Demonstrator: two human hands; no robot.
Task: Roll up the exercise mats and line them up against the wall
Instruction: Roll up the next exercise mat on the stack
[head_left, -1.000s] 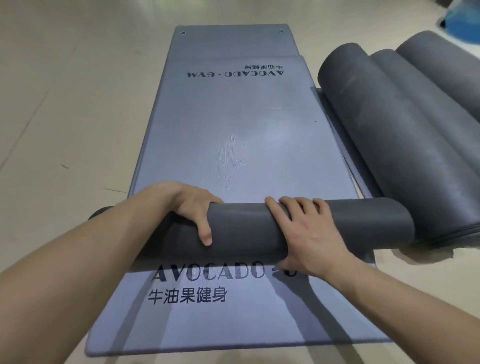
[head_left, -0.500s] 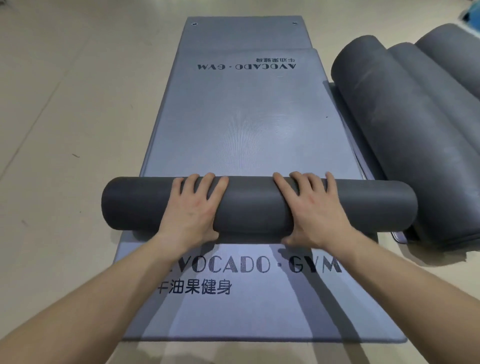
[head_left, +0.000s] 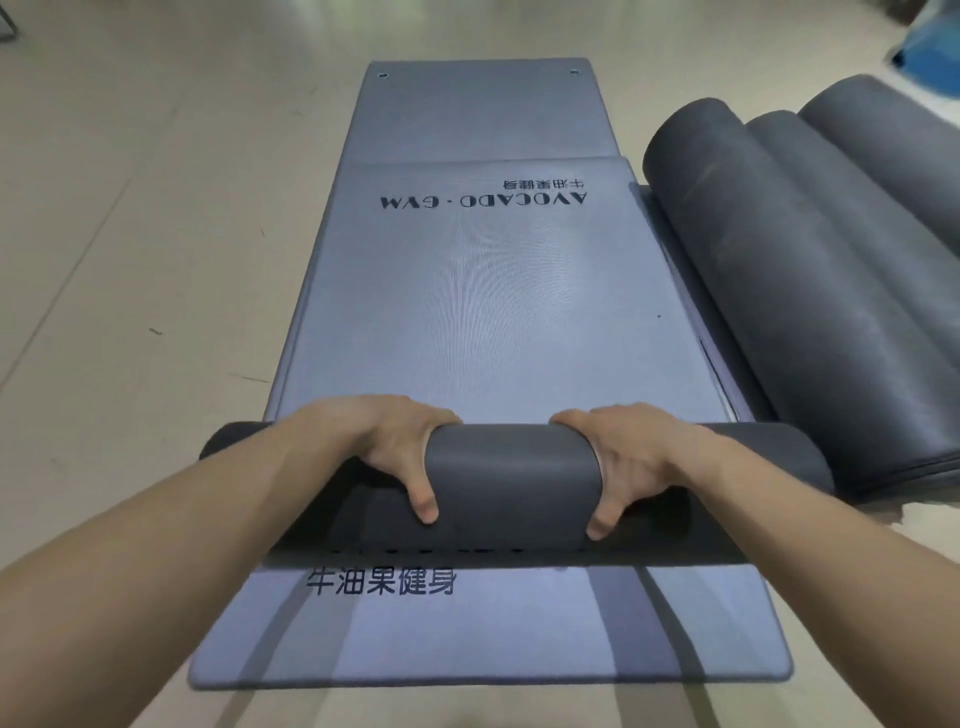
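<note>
A dark grey roll (head_left: 511, 478) of the top mat lies crosswise in front of me, with the flat blue-grey rest of that mat (head_left: 498, 312) stretching away and its upside-down black lettering at the far end. My left hand (head_left: 395, 447) and my right hand (head_left: 628, 457) both wrap over the roll, fingers behind it and thumbs on the near side. Under it lies another flat mat (head_left: 467, 634) with printed characters, which reaches toward me and shows again beyond the top mat.
Three rolled dark grey mats (head_left: 810, 270) lie side by side on the right, the nearest touching the roll's right end. Beige tiled floor (head_left: 130, 260) spreads to the left. Something blue (head_left: 930, 47) sits at the far right corner.
Both hands have shifted from lying flat on top of the roll to curling over it with thumbs on the near side. The roll now covers the lower mat's English lettering.
</note>
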